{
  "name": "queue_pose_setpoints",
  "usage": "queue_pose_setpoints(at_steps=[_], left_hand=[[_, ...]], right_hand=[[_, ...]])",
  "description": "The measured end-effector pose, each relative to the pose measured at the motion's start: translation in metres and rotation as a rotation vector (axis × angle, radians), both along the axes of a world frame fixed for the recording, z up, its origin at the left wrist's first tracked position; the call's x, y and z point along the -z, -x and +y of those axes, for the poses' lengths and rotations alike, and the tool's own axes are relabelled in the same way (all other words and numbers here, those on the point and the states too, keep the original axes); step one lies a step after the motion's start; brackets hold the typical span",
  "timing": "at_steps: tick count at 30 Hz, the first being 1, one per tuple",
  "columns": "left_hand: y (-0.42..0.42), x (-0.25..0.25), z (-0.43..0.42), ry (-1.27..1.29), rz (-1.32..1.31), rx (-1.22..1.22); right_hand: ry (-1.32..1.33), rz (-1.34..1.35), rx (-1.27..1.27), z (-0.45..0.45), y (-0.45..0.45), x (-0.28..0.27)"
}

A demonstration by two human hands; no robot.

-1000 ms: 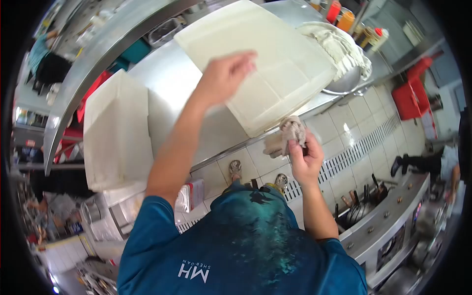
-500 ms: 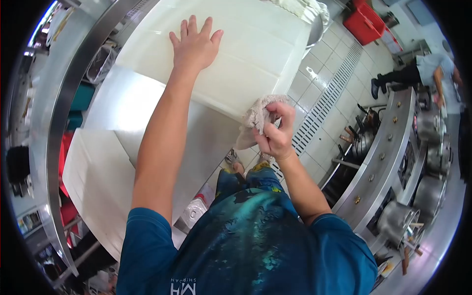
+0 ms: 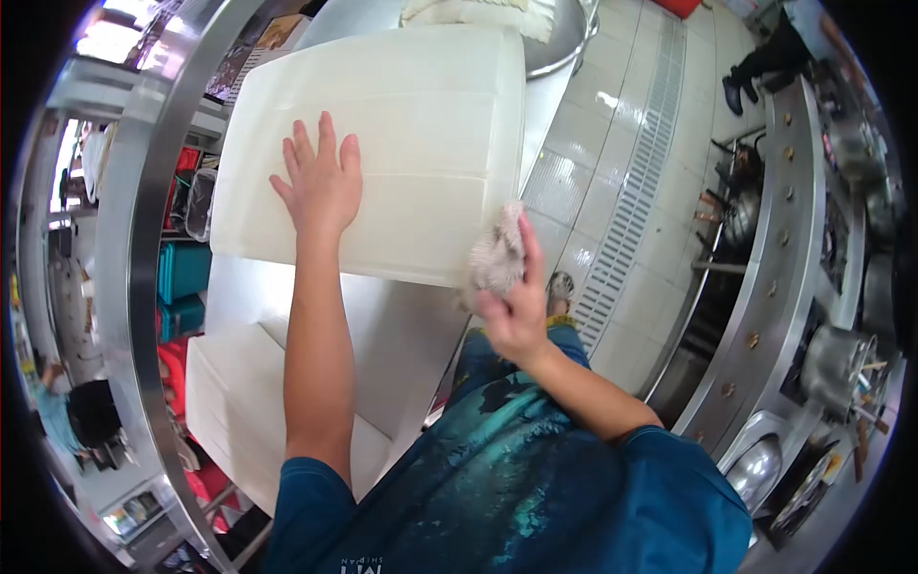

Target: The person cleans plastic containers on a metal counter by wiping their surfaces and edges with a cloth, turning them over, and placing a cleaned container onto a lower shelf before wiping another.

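Observation:
A large white plastic piece [image 3: 411, 124], like an upturned tub or lid, lies on the steel counter [image 3: 258, 297]. My left hand [image 3: 323, 187] rests flat on its upper face, fingers spread. In my right hand [image 3: 521, 320] is a crumpled, greyish-white cloth [image 3: 497, 258]. That hand and the cloth are at the near right corner of the white piece; the cloth covers part of this corner. Whether the cloth presses on the edge I cannot tell.
Another white plastic piece [image 3: 229, 383] lies nearer on the left. Beyond are a metal bowl [image 3: 564, 38] and a pale cloth [image 3: 478, 11]. Teal bins [image 3: 182, 273] stand under a steel shelf [image 3: 143, 191]. A stove [image 3: 765, 277] with pots is on the right; another person [image 3: 755, 62] stands beyond.
The view has shifted, and the white piece now shows its far edge. My right hand has turned, with its fingers now along the cloth. My left hand stays flat on the white piece.

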State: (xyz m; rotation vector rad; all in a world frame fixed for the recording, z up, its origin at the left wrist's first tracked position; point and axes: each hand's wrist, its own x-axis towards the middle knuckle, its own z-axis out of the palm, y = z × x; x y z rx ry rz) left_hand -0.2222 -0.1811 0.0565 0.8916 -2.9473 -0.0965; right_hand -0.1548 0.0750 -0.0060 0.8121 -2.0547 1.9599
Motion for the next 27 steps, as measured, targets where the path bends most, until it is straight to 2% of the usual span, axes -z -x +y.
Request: queue_pose_setpoints(at_steps=[1, 3, 8, 13, 17, 19, 22, 27], left_hand=[[-0.004, 0.0, 0.001, 0.01, -0.025, 0.018], [-0.004, -0.001, 0.002, 0.034, -0.042, 0.041], [-0.002, 0.002, 0.0, 0.055, -0.049, 0.074], [-0.003, 0.003, -0.001, 0.048, -0.013, 0.1], [-0.002, 0.005, -0.002, 0.056, 0.002, 0.1], [0.0, 0.004, 0.0, 0.066, 0.016, 0.107], [-0.001, 0.002, 0.003, 0.067, 0.024, 0.087], [-0.006, -0.001, 0.004, 0.074, 0.011, 0.087]], right_hand=[[0.01, -0.025, 0.018, -0.006, -0.004, -0.004], [-0.146, -0.065, 0.035, -0.013, -0.004, -0.016], [-0.111, -0.197, 0.057, -0.008, 0.021, -0.026], [-0.207, -0.347, 0.121, -0.021, 0.101, -0.043], [-0.244, -0.144, 0.234, -0.043, 0.175, -0.029], [-0.304, 0.119, 0.509, -0.058, 0.199, -0.026], [-0.302, 0.066, 0.439, -0.045, 0.168, -0.03], [-0.237, -0.099, 0.244, -0.008, 0.043, -0.042]])
